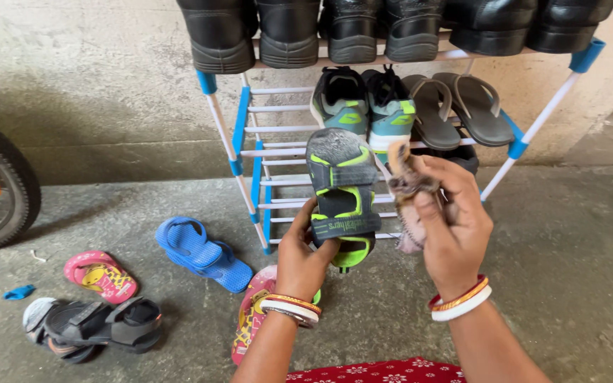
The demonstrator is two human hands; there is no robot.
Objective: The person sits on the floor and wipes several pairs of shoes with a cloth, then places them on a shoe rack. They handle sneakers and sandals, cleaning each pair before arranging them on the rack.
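Left hand (301, 259) clamped around heel end of grey-and-green sandal (340, 195), held upright at frame centre. Right hand (452, 227) at 3 o'clock of it, fingers pinched on crumpled pinkish cloth (407, 186) touching sandal's edge. Behind, at 12 o'clock, white-and-blue shoe rack (250, 152) loaded with footwear. On floor at 9 o'clock, blue slipper (201, 252); pink flip-flop (101, 275) and grey sandal pair (94, 325) farther out.

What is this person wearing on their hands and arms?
Both forearms are bare, with no sleeves or gloves. The left hand has red, gold and white bangles at the wrist. The right hand has a similar red, gold and white set. No rings are visible.
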